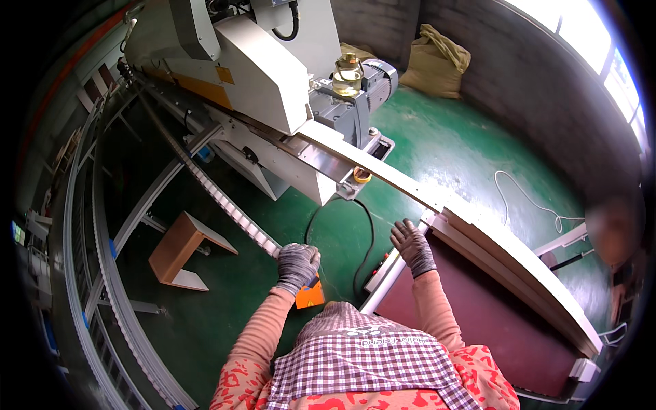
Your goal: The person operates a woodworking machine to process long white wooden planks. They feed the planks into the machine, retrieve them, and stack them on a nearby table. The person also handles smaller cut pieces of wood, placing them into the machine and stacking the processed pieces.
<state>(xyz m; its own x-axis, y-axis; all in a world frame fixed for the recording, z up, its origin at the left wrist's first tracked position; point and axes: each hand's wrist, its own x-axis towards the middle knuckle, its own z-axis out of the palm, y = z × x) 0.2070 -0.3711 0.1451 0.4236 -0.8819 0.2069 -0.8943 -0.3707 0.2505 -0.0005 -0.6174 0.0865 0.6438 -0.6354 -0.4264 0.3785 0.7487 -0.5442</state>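
My left hand, in a grey glove, is closed around the near end of a long, narrow roller rail. The rail runs away to the far left beside a large grey-white machine. Just below that hand is an orange piece, partly covered by it. My right hand, gloved too, has its fingers stretched out and holds nothing. It hovers beside the end of a dark red panel in a pale frame, near a long, light-coloured strip that extends from the machine.
Curved roller tracks line the left side. A brown-and-white board piece stands on the green floor. Beyond the machine's motor sits a tan sack. A black cable and a white cord lie on the floor.
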